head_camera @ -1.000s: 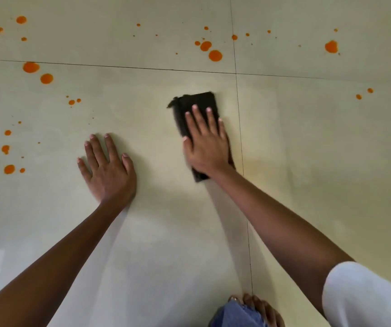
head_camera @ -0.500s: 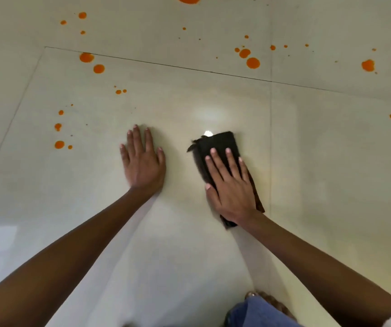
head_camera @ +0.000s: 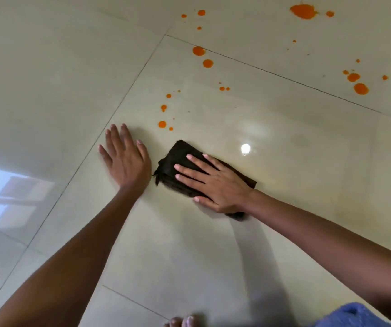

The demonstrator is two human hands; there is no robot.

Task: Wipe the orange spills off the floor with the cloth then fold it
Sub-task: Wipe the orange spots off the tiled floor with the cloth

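A dark brown folded cloth (head_camera: 175,162) lies flat on the glossy cream tiled floor (head_camera: 307,175). My right hand (head_camera: 215,182) presses down on it with straight, spread fingers and covers its middle. My left hand (head_camera: 126,159) rests flat on the floor just left of the cloth, fingers straight. Orange spills dot the floor beyond the hands: a small cluster (head_camera: 162,124) just above the cloth, two round drops (head_camera: 198,51) farther back, a group (head_camera: 360,88) at the right and a big blot (head_camera: 303,11) at the top.
Dark grout lines (head_camera: 272,73) cross the floor between large tiles. A window reflection (head_camera: 5,192) shines on the tiles at the left. My toes (head_camera: 185,322) and a blue garment (head_camera: 355,315) show at the bottom edge.
The right hand has slid the cloth to the left, toward the small orange drops and close to the left hand. The view has swung left, so the spills now sit farther right.
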